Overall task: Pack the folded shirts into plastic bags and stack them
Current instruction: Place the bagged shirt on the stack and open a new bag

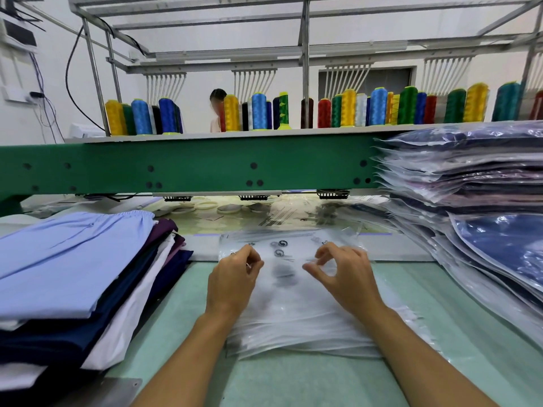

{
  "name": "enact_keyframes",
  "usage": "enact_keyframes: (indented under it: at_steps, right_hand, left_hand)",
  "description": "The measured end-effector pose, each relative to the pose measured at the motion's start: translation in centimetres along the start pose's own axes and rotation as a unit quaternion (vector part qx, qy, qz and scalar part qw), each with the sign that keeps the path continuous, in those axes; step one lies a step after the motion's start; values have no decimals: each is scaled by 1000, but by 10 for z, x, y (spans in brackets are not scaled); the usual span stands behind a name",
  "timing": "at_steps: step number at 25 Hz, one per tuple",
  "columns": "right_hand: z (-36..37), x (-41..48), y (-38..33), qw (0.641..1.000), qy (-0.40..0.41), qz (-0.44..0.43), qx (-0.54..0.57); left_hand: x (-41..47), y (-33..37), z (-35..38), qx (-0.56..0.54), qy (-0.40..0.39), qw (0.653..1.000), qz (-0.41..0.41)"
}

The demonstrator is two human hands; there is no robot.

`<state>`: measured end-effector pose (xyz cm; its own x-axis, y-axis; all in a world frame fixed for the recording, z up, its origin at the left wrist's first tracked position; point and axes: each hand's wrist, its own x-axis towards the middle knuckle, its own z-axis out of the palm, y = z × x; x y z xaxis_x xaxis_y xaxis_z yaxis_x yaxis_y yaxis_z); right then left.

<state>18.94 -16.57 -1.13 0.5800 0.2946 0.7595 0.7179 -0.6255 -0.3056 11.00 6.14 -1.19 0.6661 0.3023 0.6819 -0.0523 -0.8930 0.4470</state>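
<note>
The left hand (233, 279) and the right hand (345, 271) each pinch the top clear bag (289, 292). Folded shirts (67, 259) sit close left. Packed shirts (470, 201) tower right. Thread spools (258, 111) stand behind.

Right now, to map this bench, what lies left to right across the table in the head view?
Folded blue, navy and white shirts → stack of empty clear plastic bags → tall stack of bagged shirts

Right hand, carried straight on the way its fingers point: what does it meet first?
Probably the top plastic bag, right ahead of the right hand near its printed marks; the fingers' height above it is unclear.
</note>
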Motion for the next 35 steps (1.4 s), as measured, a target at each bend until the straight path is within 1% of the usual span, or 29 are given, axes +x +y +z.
enact_keyframes:
  at_steps: [3, 5, 8, 9, 10, 11, 12, 13, 14, 15, 17, 19, 20, 21, 22, 23, 24, 26, 27, 29, 30, 31, 33, 35]
  right_hand:
    - [2, 1, -9, 998, 11, -53, -25]
    - [2, 3, -13, 996, 18, -69, -44]
    - [0, 3, -8, 993, -6, -102, -51]
    - [2, 2, -5, 994, -31, -88, -51]
    - [4, 1, -1, 995, -69, -54, -45]
    - [7, -2, 4, 994, -104, -16, -36]
    - [8, -5, 8, 992, -119, 23, -24]
    - [9, -6, 11, 992, -110, 55, -4]
    - [8, -7, 11, 993, -82, 81, 22]
    - [7, -6, 10, 993, -40, 99, 53]
    - [4, -1, 5, 989, 50, 110, 85]
    - [2, 0, 1, 984, 141, 98, 38]
    - [0, 0, 0, 980, 168, 104, -1]
    - [-3, 0, 1, 977, 173, 120, -34]
    - [-5, 0, 2, 976, 156, 138, -57]
    - [-6, -1, 3, 979, 122, 147, -72]
    - [-6, -2, 5, 984, 69, 144, -81]
    - [-3, -4, 7, 987, -74, 113, -91]
    - [-1, -6, 8, 979, -148, 104, -94]
    - [4, -8, 11, 949, -274, 122, -95]
    - [5, -8, 11, 938, -306, 135, -95]
    - [7, -7, 12, 934, -312, 146, -94]
    - [9, -7, 10, 937, -293, 168, -91]
    - [12, -8, 10, 931, -290, 180, -127]
  left_hand:
    - [2, 5, -3, -2, 57, 997, 42]
    - [3, 6, -5, 29, 86, 993, 76]
    - [6, 1, -6, 94, 96, 988, 76]
    - [6, -2, -5, 111, 83, 988, 69]
    - [6, -6, -4, 129, 54, 988, 58]
    - [5, -9, -3, 149, 12, 988, 48]
    - [4, -11, -1, 168, -32, 985, 38]
    - [4, -13, 0, 180, -62, 981, 30]
    - [4, -12, 0, 180, -67, 981, 26]
    - [3, -10, -2, 171, -50, 984, 30]
    - [3, -2, -7, 146, 22, 987, 59]
    - [4, 2, -9, 119, 111, 984, 72]
    - [5, 3, -11, 111, 135, 982, 67]
    - [6, 3, -13, 106, 132, 984, 53]
    - [8, 2, -14, 102, 108, 988, 38]
    - [8, -1, -13, 94, 59, 993, 29]
    - [7, -3, -10, 79, -13, 996, 29]
    - [0, -8, -3, 54, -173, 983, 40]
    - [-4, -10, 1, 55, -235, 969, 43]
    - [-4, -15, 9, 67, -305, 949, 42]
    - [-4, -16, 12, 80, -327, 941, 38]
    - [-4, -16, 14, 96, -342, 934, 35]
    - [-7, -15, 15, 125, -361, 924, 26]
    - [-13, -7, 16, 139, -374, 917, 24]
